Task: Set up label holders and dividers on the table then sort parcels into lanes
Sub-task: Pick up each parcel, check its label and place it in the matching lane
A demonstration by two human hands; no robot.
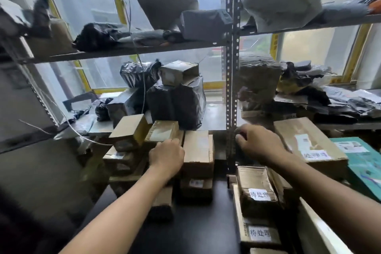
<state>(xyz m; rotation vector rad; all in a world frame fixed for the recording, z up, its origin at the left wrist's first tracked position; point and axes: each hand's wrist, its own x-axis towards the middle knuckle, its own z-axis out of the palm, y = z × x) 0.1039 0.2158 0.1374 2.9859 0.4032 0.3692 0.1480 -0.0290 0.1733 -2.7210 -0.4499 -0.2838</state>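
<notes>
Brown cardboard parcels (198, 150) are stacked at the back of the dark tabletop (195, 229), pushed against the shelf rack. Left hand (167, 154) rests on a tape-wrapped box (162, 130), glossy film over kraft card. Its fingers go over the far side, so cannot tell if they grip it. Right hand (257, 142) has its fingers curled in with nothing visible in them, just beside the perforated metal post (232, 68).

Step, as a guess: sorting, picking the next parcel off the pile. Label holders (259, 194) are already out at right, folded corrugated card with white paper tags; another one (259, 233) sits nearer the camera. Next move likely needs a firm two-sided hold on the taped box, since the film looks slick and the neighbouring boxes lean on it, then a lift clear into a lane.

Further out, a large flat carton (305, 140) with a printed sticker sits right, with a teal printed box (362, 163) beside it. Crinkled black poly mailers (181, 103) and grey wrapped bundles are piled on the shelves.
</notes>
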